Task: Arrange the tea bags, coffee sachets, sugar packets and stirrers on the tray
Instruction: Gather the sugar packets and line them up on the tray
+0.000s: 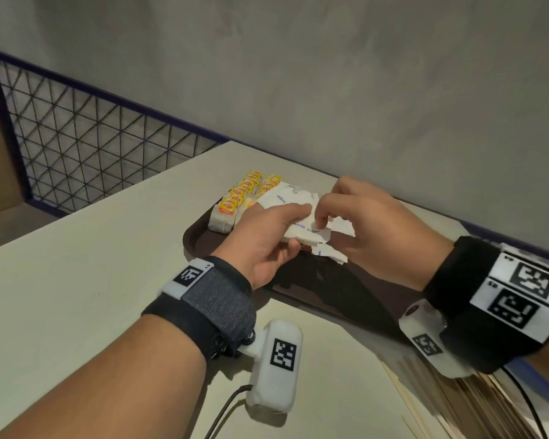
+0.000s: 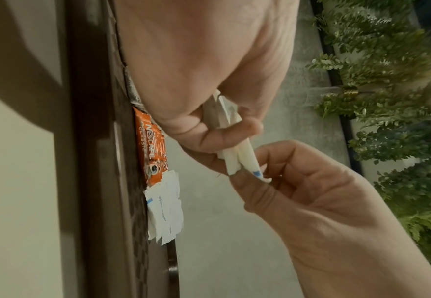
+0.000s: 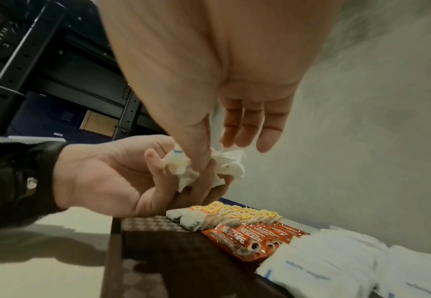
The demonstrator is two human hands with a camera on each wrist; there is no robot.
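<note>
A dark brown tray lies on the pale table by the wall. At its far end stand rows of yellow-tagged tea bags, with orange coffee sachets beside them and white sugar packets laid in a row after those. My left hand holds a bunch of sugar packets above the tray. My right hand pinches one packet of that bunch between thumb and forefinger, its other fingers spread. Wooden stirrers lie on the table near my right wrist.
A grey wall runs close behind the tray. A wire mesh fence with a blue rail borders the table's far left side. Dark shelving stands beyond the table, and green plants show in the left wrist view.
</note>
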